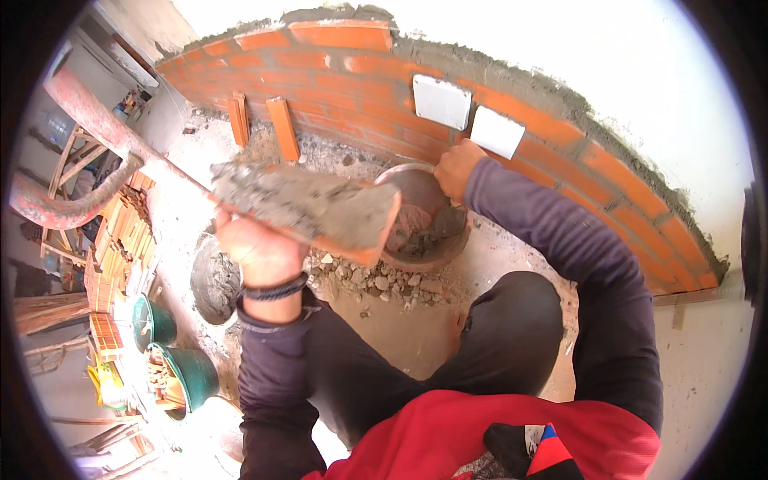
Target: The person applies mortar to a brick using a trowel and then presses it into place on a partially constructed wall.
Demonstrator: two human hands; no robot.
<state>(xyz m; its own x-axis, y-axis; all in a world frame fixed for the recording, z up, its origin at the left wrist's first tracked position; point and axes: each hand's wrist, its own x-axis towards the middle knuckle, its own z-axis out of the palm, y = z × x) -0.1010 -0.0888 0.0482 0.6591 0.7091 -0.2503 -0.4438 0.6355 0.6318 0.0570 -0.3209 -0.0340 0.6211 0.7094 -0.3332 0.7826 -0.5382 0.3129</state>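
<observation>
My left hand (260,246) holds an orange brick (390,220) from beneath and at its near side. A layer of wet grey mortar (312,204) covers the brick's upper face. My right hand (458,170) is closed in a fist over the far right rim of a round bowl (432,260). Below that fist a flat grey, blade-like piece (450,222) shows inside the bowl; the fist hides whatever it grips. Some dark mortar lies in the bowl, partly behind the brick.
A curved brick wall (352,88) with two white box covers (442,102) runs along the far side. Two bricks (282,130) lean against it. Rubble (384,282) lies before my knees. On the left are a mortar tub (214,280), green buckets (182,376) and a red-white metal pole (96,112).
</observation>
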